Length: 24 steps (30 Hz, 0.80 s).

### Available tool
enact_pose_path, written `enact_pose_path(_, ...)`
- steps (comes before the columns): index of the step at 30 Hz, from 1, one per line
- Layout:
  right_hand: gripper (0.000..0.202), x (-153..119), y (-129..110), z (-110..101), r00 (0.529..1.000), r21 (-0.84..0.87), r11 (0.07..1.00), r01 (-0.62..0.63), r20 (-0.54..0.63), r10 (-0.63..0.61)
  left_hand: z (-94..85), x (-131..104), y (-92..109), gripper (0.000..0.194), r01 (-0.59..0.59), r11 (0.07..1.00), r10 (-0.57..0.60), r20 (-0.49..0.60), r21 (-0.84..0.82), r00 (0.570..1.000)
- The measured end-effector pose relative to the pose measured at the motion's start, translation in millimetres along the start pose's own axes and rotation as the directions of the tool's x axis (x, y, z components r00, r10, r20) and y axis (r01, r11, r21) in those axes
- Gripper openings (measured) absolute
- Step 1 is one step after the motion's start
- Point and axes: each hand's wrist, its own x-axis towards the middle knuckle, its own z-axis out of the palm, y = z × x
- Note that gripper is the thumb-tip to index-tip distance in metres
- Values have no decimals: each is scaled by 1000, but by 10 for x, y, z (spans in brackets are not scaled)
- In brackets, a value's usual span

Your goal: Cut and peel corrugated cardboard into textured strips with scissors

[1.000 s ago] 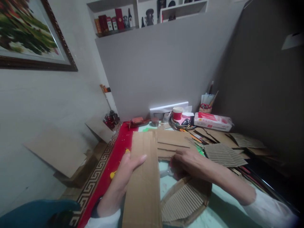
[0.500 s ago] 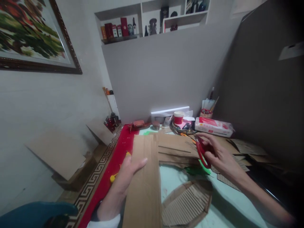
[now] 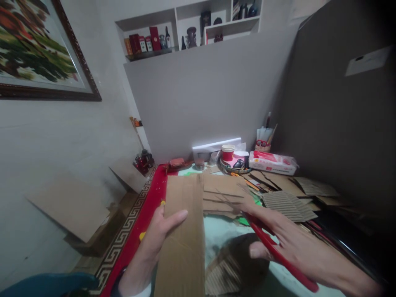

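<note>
A long brown cardboard strip [image 3: 182, 260] stands up in front of me, held along its left edge by my left hand [image 3: 162, 229], thumb across its face. At its upper right is a cardboard piece [image 3: 222, 184] with dark slits across it. My right hand [image 3: 289, 241] holds scissors with red handles [image 3: 264, 236], their thin blades blurred and pointing left over the slit piece. Under the right hand lies a rounded corrugated cardboard shape [image 3: 221, 270], partly in shadow.
Corrugated scraps [image 3: 286, 204] lie to the right, beside a glossy black object [image 3: 343, 239]. Farther back are a red paper cup [image 3: 228, 153], a tissue pack [image 3: 272, 162] and a pen holder [image 3: 262, 145]. A red runner [image 3: 159, 185] edges the table's left side.
My right hand has come lower and nearer with the scissors, whose blades now point left over the slit cardboard. My left hand keeps its hold on the strip. The view has shifted slightly.
</note>
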Motion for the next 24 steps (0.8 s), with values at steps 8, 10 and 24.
enact_pose_path(8,63,7,-311,5,984,-22,999,43,173,-38,112,-25,0,55,-8,996,-3,114,93,993)
enact_pose_path(10,64,4,-333,1,983,-2,998,58,173,-57,154,-27,1,54,0,993,-18,154,119,988)
enact_pose_path(24,67,55,-245,-111,964,168,976,139,201,-172,357,-30,140,54,37,986,-74,225,163,971)
